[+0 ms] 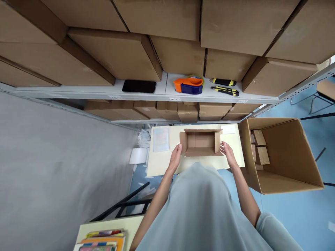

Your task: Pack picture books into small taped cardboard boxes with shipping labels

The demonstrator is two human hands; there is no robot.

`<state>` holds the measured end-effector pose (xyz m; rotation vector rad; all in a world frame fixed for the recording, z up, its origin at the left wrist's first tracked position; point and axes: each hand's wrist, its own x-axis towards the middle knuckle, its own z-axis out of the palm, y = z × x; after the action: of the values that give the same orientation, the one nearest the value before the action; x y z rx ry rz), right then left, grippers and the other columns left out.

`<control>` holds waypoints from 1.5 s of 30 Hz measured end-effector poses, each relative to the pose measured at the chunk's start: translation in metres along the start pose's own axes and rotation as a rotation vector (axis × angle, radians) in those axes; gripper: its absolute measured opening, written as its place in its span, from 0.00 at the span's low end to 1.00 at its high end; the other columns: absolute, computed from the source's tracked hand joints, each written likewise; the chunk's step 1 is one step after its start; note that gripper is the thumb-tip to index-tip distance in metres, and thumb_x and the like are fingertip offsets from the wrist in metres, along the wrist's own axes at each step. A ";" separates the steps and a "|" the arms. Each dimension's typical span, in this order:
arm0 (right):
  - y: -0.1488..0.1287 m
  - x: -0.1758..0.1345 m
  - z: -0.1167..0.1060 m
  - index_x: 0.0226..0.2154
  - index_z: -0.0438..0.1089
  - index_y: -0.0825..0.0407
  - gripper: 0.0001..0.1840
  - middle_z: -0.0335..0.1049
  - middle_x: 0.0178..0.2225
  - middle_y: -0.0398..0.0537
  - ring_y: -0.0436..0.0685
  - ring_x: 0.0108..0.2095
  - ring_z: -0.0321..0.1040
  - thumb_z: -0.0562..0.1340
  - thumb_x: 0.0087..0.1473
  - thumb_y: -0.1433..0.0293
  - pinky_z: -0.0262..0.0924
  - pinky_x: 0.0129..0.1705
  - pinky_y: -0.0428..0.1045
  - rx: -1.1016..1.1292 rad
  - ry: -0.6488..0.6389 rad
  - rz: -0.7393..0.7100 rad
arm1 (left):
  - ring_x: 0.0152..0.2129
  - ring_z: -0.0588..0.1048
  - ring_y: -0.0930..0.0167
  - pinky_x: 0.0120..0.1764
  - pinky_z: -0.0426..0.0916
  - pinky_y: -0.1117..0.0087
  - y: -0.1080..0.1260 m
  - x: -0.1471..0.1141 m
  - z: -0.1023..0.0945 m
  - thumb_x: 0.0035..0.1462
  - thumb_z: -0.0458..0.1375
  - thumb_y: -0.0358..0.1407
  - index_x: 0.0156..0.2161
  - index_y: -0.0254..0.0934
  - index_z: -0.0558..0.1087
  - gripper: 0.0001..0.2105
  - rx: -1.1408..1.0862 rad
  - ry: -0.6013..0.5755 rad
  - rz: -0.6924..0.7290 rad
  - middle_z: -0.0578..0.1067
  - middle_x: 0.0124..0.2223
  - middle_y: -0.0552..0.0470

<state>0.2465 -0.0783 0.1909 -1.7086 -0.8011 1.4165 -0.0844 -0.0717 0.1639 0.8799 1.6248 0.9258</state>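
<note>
A small cardboard box [201, 152] lies on the pale yellow table [159, 166], its top flaps spread and its inside bare. My left hand [175, 157] is at the box's left flap, fingers stretched out and held close together; whether it presses on the flap I cannot tell. On the other side, my right hand [228, 153] is beside the right end of the box with its fingers apart. Neither hand is wrapped round anything. A clear plastic sleeve [161, 139] rests on the table to the left, and a white paper [228, 129] lies at the back right.
A large open carton [290, 157] with several small boxes stands right of the table. Above the table, a shelf [91, 91] holds cartons, a phone [139, 86], an orange-and-blue tape dispenser [188, 85] and two utility knives [225, 91]. A grey wall [65, 157] bounds the left.
</note>
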 end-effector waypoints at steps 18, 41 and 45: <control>0.028 0.016 0.011 0.66 0.67 0.55 0.46 0.79 0.55 0.64 0.69 0.55 0.77 0.65 0.55 0.43 0.72 0.56 0.60 -0.353 0.007 -0.013 | 0.54 0.80 0.56 0.60 0.71 0.56 -0.042 0.006 -0.018 0.58 0.63 0.57 0.53 0.36 0.77 0.28 0.009 0.073 -0.078 0.83 0.52 0.40; 0.015 0.029 -0.026 0.50 0.75 0.55 0.41 0.82 0.41 0.62 0.69 0.46 0.78 0.62 0.50 0.38 0.70 0.52 0.63 -0.558 0.305 -0.141 | 0.38 0.82 0.64 0.50 0.76 0.61 -0.063 0.045 -0.037 0.59 0.62 0.45 0.55 0.35 0.79 0.22 -0.098 0.087 -0.009 0.84 0.44 0.44; -0.040 -0.002 0.017 0.59 0.72 0.55 0.37 0.73 0.61 0.69 0.72 0.63 0.70 0.59 0.63 0.44 0.64 0.64 0.67 -0.673 0.366 -0.386 | 0.42 0.83 0.62 0.55 0.76 0.56 -0.068 0.050 -0.075 0.60 0.62 0.46 0.55 0.35 0.78 0.22 -0.170 0.141 -0.022 0.85 0.49 0.39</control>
<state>0.2296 -0.0571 0.2245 -2.0639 -1.3999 0.5672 -0.1748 -0.0679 0.0960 0.6917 1.6429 1.1139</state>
